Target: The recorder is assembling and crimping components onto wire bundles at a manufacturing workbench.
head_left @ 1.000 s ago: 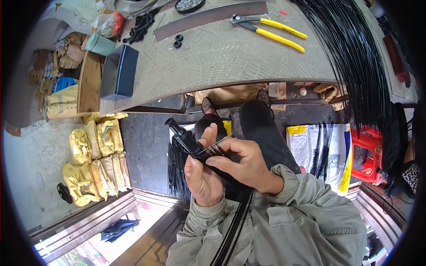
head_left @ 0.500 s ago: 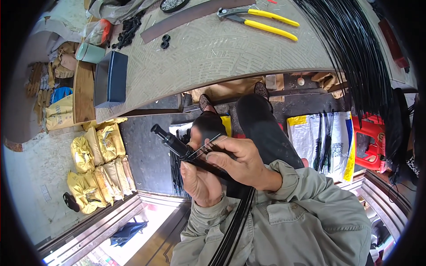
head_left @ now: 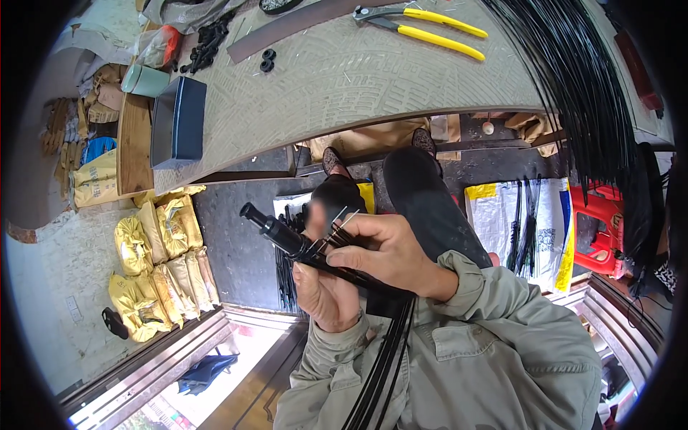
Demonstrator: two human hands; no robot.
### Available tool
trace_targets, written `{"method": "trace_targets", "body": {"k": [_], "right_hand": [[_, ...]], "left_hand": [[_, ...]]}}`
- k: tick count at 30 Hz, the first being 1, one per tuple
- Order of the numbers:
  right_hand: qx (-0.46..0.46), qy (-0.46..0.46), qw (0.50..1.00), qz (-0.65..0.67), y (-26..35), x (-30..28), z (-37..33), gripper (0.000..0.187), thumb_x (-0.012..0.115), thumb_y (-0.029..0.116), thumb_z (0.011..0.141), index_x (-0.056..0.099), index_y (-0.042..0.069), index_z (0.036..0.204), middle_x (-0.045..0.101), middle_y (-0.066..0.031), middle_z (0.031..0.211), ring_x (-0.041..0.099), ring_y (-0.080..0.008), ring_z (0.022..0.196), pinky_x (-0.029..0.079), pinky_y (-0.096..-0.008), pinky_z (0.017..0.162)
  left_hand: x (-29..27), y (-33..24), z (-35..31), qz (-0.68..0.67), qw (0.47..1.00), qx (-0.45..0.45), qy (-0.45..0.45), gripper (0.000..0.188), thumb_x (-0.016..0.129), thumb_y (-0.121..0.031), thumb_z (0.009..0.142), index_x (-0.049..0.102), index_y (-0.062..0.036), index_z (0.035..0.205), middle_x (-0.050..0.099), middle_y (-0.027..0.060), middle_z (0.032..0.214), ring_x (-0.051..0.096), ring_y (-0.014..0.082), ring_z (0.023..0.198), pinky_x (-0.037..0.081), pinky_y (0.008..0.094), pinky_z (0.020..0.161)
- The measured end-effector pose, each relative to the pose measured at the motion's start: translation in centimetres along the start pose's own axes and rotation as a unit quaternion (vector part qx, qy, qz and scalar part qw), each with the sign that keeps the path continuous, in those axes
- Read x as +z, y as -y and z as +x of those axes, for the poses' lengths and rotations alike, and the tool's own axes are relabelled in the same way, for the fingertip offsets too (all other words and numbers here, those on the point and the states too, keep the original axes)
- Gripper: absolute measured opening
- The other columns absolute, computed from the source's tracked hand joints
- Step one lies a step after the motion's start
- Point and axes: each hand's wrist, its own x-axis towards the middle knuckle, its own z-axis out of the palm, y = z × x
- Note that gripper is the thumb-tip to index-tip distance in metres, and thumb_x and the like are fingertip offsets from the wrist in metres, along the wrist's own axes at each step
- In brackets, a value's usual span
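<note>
A ribbed black tubular fitting [head_left: 276, 231] slants across my lap, with a bundle of long black strands [head_left: 387, 351] trailing from its lower end down over my jacket. My left hand [head_left: 326, 297] grips the fitting from below, fingers closed around it. Thin wire [head_left: 333, 226] loops around the fitting's lower part, its pale ends sticking up. My right hand [head_left: 390, 254] pinches the wire between thumb and fingers, just above the strands. How the wire is joined at the loop is partly hidden by my fingers.
On the bench [head_left: 287, 107] lie yellow-handled pliers [head_left: 430, 30], a flat dark bar [head_left: 287, 36], small black rings [head_left: 268, 60] and a blue box [head_left: 179, 125]. Black strands [head_left: 573, 79] hang off its right side. Yellow sacks [head_left: 161, 265] and a white-yellow sheet [head_left: 545, 222] lie lower down.
The fitting has shifted slightly up and left with both hands. Two pale wire ends now stand apart above my right fingers. Both hands keep their grip.
</note>
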Motion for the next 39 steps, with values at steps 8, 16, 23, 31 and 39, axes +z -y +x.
{"method": "trace_targets", "body": {"k": [8,16,23,31,39], "right_hand": [[0.025,0.021,0.999,-0.035,0.3,-0.4,-0.3,0.014,0.065,0.005,0.078,0.062,-0.005,0.086,0.061,-0.0013,0.079,0.054,-0.0062,0.076,0.044,-0.0207,0.065],[0.159,0.136,0.974,0.091,0.7,-1.7,0.9,0.013,0.061,0.003,0.079,0.06,-0.005,0.089,0.061,-0.0022,0.085,0.055,-0.0069,0.076,0.044,-0.0218,0.07],[-0.138,0.085,0.984,-0.07,2.0,1.4,-0.1,0.01,0.061,-0.003,0.078,0.056,-0.003,0.087,0.061,-0.0071,0.088,0.056,-0.0108,0.081,0.044,-0.0228,0.072],[-0.278,0.048,0.947,-0.156,0.6,3.7,-0.3,0.011,0.062,-0.006,0.077,0.053,-0.003,0.082,0.062,-0.0121,0.092,0.057,-0.0149,0.085,0.045,-0.0248,0.073],[-0.105,0.087,0.99,-0.047,-2.5,4.2,0.3,0.014,0.067,-0.002,0.074,0.059,-0.004,0.085,0.063,-0.0126,0.088,0.059,-0.0141,0.083,0.046,-0.0267,0.072]], "left_hand": [[0.1,0.5,-0.2,0.026,0.999,0.006,0.04,0.035,0.049,-0.022,0.09,0.051,0.0025,0.115,0.044,0.0133,0.129,0.032,0.0257,0.127,0.023,0.0422,0.107],[1.0,-1.7,0.0,0.15,0.985,-0.085,0.0,0.053,0.052,-0.03,0.086,0.044,0.0054,0.124,0.036,0.0194,0.135,0.039,0.0256,0.122,0.028,0.0368,0.104],[4.5,-2.6,-1.7,0.079,0.996,0.021,-0.034,0.054,0.054,-0.031,0.086,0.041,0.006,0.124,0.041,0.0178,0.13,0.049,0.0204,0.109,0.038,0.0317,0.092],[5.1,-3.2,-1.7,0.316,0.915,0.238,-0.082,0.04,0.059,0.002,0.079,0.047,0.0066,0.117,0.057,0.0108,0.107,0.056,0.0131,0.091,0.045,0.0242,0.079],[0.3,-3.7,-2.0,0.194,0.936,0.252,-0.15,0.026,0.059,0.003,0.08,0.054,0.0053,0.105,0.061,0.01,0.095,0.058,0.0142,0.084,0.047,0.0258,0.077]]}}
